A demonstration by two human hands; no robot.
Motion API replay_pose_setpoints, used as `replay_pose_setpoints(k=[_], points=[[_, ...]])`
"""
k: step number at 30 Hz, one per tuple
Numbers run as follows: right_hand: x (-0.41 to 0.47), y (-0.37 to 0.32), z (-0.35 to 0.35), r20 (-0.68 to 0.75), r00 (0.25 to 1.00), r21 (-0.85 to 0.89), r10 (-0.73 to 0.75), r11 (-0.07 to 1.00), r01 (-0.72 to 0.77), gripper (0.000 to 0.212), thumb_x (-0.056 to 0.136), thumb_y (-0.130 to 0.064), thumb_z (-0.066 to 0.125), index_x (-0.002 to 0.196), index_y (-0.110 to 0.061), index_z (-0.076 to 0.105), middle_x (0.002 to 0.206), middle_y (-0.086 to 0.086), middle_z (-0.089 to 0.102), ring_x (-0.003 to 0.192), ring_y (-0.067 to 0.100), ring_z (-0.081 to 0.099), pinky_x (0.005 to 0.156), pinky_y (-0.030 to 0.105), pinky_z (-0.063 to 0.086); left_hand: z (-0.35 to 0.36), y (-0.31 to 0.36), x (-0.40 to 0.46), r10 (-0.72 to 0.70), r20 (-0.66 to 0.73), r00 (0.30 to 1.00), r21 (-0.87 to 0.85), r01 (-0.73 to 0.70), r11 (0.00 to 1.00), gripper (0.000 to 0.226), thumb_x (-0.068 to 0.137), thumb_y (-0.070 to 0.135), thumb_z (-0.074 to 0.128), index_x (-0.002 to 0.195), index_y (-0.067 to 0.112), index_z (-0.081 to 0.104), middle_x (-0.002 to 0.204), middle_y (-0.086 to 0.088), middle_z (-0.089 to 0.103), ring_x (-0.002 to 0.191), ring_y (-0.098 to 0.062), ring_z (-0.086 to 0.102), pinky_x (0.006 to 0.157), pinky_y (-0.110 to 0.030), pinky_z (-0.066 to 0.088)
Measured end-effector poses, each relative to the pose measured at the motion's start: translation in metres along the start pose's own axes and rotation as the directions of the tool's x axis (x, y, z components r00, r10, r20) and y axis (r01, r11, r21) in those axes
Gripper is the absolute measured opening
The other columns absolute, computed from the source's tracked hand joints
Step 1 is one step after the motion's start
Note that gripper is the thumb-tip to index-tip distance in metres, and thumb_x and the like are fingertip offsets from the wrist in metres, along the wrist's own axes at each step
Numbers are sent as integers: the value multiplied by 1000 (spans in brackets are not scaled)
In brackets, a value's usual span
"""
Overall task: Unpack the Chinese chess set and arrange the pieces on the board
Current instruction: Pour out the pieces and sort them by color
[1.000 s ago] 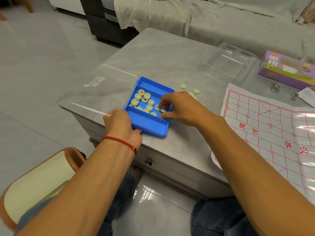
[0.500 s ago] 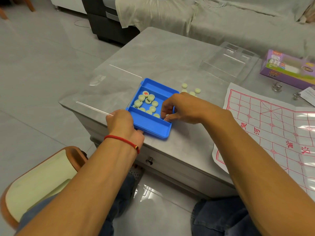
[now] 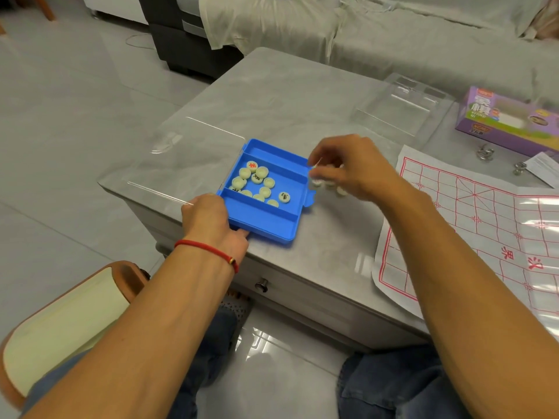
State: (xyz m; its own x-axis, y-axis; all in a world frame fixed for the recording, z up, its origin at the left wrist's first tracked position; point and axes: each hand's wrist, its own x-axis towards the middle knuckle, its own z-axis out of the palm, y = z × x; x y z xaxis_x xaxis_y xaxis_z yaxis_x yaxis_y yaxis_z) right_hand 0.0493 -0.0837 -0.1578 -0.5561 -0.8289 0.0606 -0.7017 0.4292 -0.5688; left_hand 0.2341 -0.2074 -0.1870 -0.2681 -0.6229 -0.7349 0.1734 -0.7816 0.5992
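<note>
Blue tray (image 3: 272, 225) is sat on the grey table (image 3: 287, 95), between the two hands, near the table's front edge. Cream chess pieces (image 3: 261, 184) are lying loose in its middle compartment, some face up with red or black characters, some face down. The tray's near-left corner is gripped by the left hand (image 3: 211, 225), fingers curled over the wall, thumb against the near side; a red string bracelet (image 3: 208, 249) is worn on that wrist. The right hand (image 3: 348, 167) is held just right of the tray, above the table, fingers curled; a small pale piece appears pinched at the fingertips, blurred, so the grasp cannot be told for sure. More pieces (image 3: 328, 186) are seen under that hand on the table, partly hidden. The paper board (image 3: 484, 225) with red grid is spread to the right of the right arm. Beyond the right hand a clear lid (image 3: 402, 110) is lying, a purple box (image 3: 508, 125) further right
</note>
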Motion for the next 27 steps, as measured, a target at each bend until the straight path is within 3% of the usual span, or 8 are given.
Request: replay_pose_setpoints(k=[2,4,7,11,17,21,24,27], points=[[0,27,-11,-187,974,-83,126,986,-144,13,86,-19,73,98,-20,74,82,-5,69,74,6,63,68,15,44,0,3,1,-10,-7,1000,4,10,1000,10,97,7,49,89,12,51,112,-14,64,102,-29,65,89,-55,55],[-3,50,-14,-276,928,-97,249,954,-285,13,90,-18,69,101,-17,75,94,1,71,85,15,63,76,24,48,0,3,2,-10,-3,1000,18,10,1000,8,96,6,51,90,12,50,112,-14,64,102,-30,65,88,-57,55],[-7,65,-7,-217,917,-44,334,935,-351,18,93,-22,67,109,-15,73,103,2,69,89,16,60,78,27,46,0,1,-1,4,44,999,3,-4,1000,9,95,4,49,92,12,52,109,-15,63,100,-30,65,86,-58,55],[-8,61,-7,-157,950,-4,271,962,-275,24,95,-27,63,116,-17,72,107,2,70,93,16,63,82,28,49,0,1,-2,20,41,999,1,-20,1000,9,95,4,49,94,12,53,109,-15,63,99,-30,65,85,-58,56],[-5,50,-11,-152,965,7,213,977,-215,28,101,-20,50,119,-18,70,113,2,71,96,16,65,83,26,51,-1,-2,-2,26,59,998,2,-26,1000,10,94,4,48,97,11,54,112,-17,64,99,-32,66,84,-59,56],[-8,26,-11,-202,977,6,71,997,-72,23,97,-22,58,114,-19,73,106,-4,73,91,6,66,82,18,50,0,2,3,5,20,1000,47,-6,999,8,92,4,52,96,11,54,114,-17,64,102,-32,65,87,-57,55],[-10,-1,3,-41,996,49,-76,996,78,16,89,-21,72,104,-20,76,91,-10,73,80,-1,66,71,9,48,1,1,1,-9,4,1000,-4,9,1000,9,97,11,48,98,11,56,112,-15,66,101,-30,67,88,-55,56],[-6,-19,24,146,972,-4,-186,982,189,24,82,-21,80,105,-20,75,91,-7,72,80,5,65,71,11,47,3,-4,-3,19,27,999,-14,-18,1000,18,99,15,45,111,11,58,111,-14,68,97,-28,69,86,-53,57]])
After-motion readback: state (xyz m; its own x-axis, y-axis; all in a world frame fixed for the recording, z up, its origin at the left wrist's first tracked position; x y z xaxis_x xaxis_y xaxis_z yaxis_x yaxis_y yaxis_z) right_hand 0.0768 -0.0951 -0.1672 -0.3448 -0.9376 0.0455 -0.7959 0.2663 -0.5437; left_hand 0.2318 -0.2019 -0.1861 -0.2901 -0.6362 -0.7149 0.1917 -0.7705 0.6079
